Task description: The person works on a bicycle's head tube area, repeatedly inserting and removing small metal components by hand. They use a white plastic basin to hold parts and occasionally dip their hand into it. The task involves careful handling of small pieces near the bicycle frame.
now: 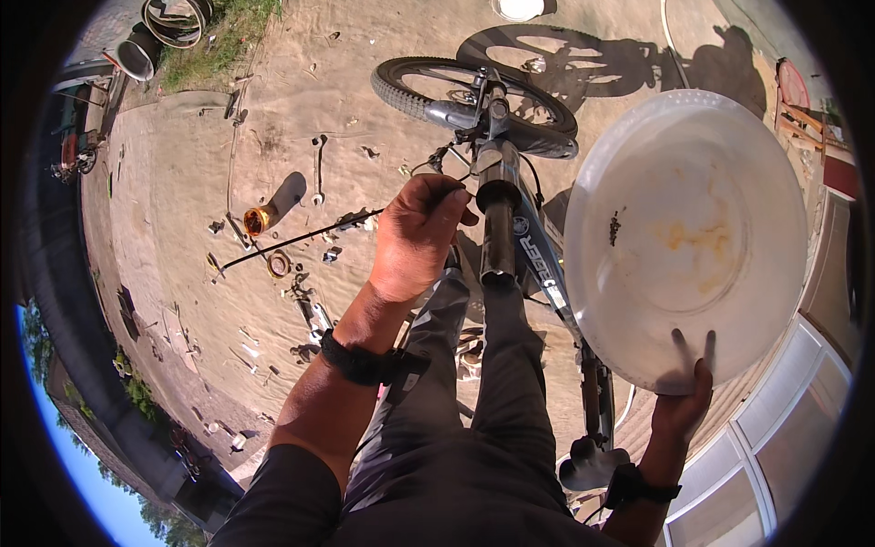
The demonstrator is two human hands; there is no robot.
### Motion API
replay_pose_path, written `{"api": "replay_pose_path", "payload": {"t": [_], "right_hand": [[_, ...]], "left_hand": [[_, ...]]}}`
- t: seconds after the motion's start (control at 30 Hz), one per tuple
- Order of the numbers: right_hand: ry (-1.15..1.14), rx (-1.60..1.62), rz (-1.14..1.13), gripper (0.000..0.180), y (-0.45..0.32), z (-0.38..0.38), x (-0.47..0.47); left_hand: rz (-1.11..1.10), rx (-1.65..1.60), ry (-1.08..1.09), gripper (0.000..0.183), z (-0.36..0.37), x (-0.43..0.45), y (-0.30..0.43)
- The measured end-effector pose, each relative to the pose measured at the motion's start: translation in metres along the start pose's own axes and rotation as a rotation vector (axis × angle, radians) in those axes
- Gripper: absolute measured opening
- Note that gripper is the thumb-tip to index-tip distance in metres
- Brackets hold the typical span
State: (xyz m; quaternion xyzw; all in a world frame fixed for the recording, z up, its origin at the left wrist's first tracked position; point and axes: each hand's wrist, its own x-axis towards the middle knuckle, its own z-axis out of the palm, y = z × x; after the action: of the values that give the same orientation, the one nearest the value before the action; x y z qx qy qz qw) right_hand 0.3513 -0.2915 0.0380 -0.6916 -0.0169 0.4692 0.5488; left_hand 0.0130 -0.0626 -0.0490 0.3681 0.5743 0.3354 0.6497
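My left hand (pixel 420 232) is closed, thumb against fingers, on a thin black rod or cable (pixel 301 239). Its long end sticks out to the left over the ground, and its other end is by the bicycle's front. Just right of that hand, a dark metal tube (pixel 497 239) with a black collar points towards me. A shallow translucent white plastic basin (pixel 690 321) is tilted towards me, gripped at its near rim by my right hand (pixel 683 410). The fingers show through the plastic. Inside lie a cluster of small dark bits (pixel 615 228) and yellowish-brown stains (pixel 697 236).
Before me is a bicycle with a front wheel (pixel 472 102), a blue-and-black frame (pixel 540 267) bearing writing, and a saddle (pixel 593 463). On the ground lie a combination wrench (pixel 318 171), an orange jar (pixel 256 222), a round lid (pixel 279 264) and several loose parts. A windowed wall (pixel 752 451) stands right.
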Motion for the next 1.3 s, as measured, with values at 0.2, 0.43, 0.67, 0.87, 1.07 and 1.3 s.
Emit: {"api": "replay_pose_path", "payload": {"t": [0.2, 0.43, 0.67, 0.87, 1.07, 1.3], "right_hand": [[0.010, 0.065, 0.005, 0.065, 0.003, 0.003, 0.007], [-0.013, 0.104, 0.003, 0.067, -0.002, 0.012, 0.014], [-0.016, 0.103, 0.027, 0.068, 0.000, 0.019, 0.017], [-0.006, 0.107, 0.033, 0.067, 0.001, 0.021, 0.018], [-0.001, 0.121, 0.032, 0.067, 0.001, 0.022, 0.020], [0.008, 0.142, 0.025, 0.068, 0.004, 0.021, 0.022]], "left_hand": [[-0.046, 0.048, 0.005, 0.017, -0.009, -0.014, -0.015], [-0.022, 0.101, 0.021, 0.014, -0.010, -0.019, -0.016], [0.403, 0.427, 0.012, 0.010, 0.003, 0.002, -0.016], [0.599, 0.570, 0.049, 0.017, 0.008, 0.011, -0.015], [0.622, 0.625, 0.049, 0.019, 0.008, 0.015, -0.014], [0.071, 0.363, -0.007, 0.021, 0.006, 0.013, 0.001]]}}
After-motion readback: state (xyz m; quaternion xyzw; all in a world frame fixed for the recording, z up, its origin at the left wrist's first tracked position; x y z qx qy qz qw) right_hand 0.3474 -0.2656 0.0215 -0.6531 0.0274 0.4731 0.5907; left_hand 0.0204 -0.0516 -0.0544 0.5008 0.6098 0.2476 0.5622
